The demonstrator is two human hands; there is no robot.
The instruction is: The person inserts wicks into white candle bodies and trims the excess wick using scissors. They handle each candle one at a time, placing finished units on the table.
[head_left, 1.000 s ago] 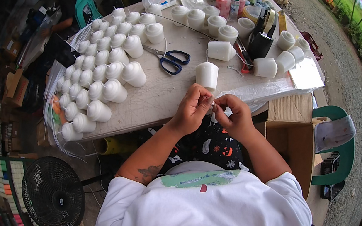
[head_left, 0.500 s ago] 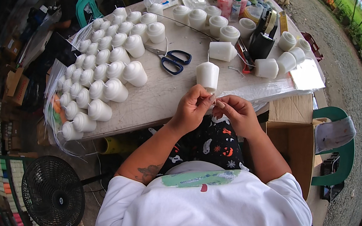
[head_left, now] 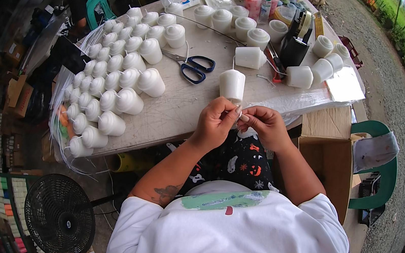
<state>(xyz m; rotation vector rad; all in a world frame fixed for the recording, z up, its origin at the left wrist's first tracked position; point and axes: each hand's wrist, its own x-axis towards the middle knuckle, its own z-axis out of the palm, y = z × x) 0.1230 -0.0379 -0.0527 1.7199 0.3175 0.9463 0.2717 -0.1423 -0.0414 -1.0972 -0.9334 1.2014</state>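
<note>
A white candle (head_left: 231, 85) stands or lies at the table's near edge, just beyond my hands, with a stretch of wick sticking out at its far end. My left hand (head_left: 215, 123) pinches a thin white wick close to the candle's near end. Thumb and fingers of my right hand (head_left: 263, 124) are closed on the same wick, almost touching the left fingertips. The wick's exact course between the fingers is too small to make out. Blue-handled scissors (head_left: 193, 69) rest on the table left of the candle. Another white candle (head_left: 248, 57) lies on its side farther back.
Rows of white candles (head_left: 129, 78) with wicks fill the table's left side. More candles (head_left: 221, 20), a black tape dispenser (head_left: 295, 44) and clear plastic sheeting (head_left: 292, 101) occupy the back and right. An open cardboard box (head_left: 325, 158) and a green chair (head_left: 389, 166) stand at right; a black fan (head_left: 60, 215) lower left.
My fingertips have shifted very slightly at the wick, and a bit more of it shows between them. The candle and the rest of the table stay as they were.
</note>
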